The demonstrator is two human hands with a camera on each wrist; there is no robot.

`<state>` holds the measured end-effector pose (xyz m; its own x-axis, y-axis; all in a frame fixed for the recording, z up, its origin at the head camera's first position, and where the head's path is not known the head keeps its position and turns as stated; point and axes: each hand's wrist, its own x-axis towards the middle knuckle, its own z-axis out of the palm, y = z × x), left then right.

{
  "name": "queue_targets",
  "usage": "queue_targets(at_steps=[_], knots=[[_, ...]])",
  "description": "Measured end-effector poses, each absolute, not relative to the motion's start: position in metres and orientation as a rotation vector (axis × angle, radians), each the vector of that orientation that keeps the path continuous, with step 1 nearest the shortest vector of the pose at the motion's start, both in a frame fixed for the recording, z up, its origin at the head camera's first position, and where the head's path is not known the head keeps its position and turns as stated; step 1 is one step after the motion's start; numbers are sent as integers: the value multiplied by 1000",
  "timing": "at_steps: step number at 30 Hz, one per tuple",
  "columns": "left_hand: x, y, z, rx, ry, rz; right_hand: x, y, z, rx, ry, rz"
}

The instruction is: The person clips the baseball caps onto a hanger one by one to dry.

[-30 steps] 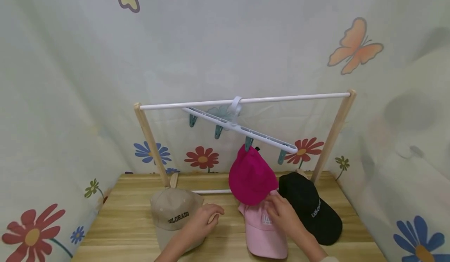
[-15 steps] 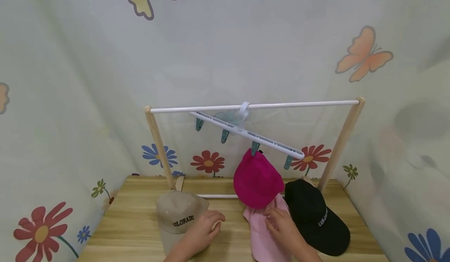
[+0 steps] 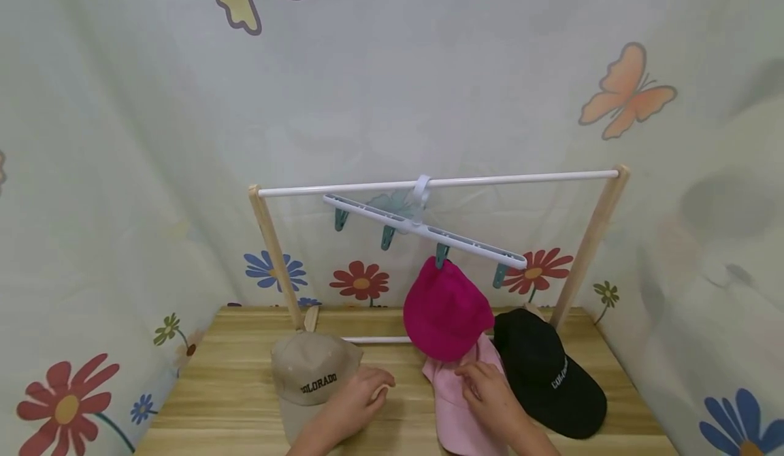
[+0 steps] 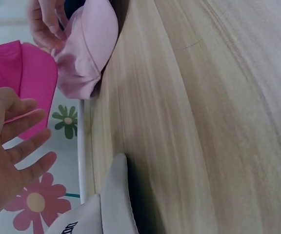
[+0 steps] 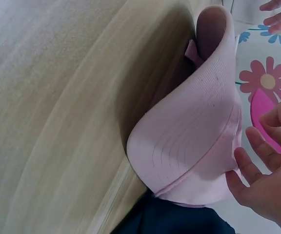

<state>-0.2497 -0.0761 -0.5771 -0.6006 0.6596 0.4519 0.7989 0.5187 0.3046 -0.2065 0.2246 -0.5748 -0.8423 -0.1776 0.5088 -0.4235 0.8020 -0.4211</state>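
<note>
My right hand (image 3: 493, 398) is over a light pink baseball cap (image 3: 450, 384) on the table, its fingers loosely bent and its fingertips right at the crown. Nothing is gripped in it. The hand hides part of the crown. My left hand (image 3: 358, 398) hovers beside a beige cap (image 3: 309, 361) lettered COLORADO, and the left wrist view shows its fingers spread. Just above the pink cap, a magenta cap (image 3: 444, 313) hangs from a teal clip (image 3: 442, 255) on a white hanger (image 3: 478, 243).
A black cap (image 3: 539, 361) lies right of the pink one. The hanger hooks over the white bar (image 3: 520, 179) of a rack with wooden posts (image 3: 591, 245). Other teal clips (image 3: 388, 237) hold nothing. A flowered cloth (image 3: 153, 190) surrounds the wooden table (image 3: 214, 388).
The head view has shifted slightly. My right hand has moved a little left and toward me across the pink cap, covering its LA logo. My left hand has barely moved.
</note>
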Motion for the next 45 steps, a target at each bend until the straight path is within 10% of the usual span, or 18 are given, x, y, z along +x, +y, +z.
queue_targets(at_steps=[45], knots=[[-243,-21,-575,-1355,-2468,-501,-202,253,-544,325,-2632,787]])
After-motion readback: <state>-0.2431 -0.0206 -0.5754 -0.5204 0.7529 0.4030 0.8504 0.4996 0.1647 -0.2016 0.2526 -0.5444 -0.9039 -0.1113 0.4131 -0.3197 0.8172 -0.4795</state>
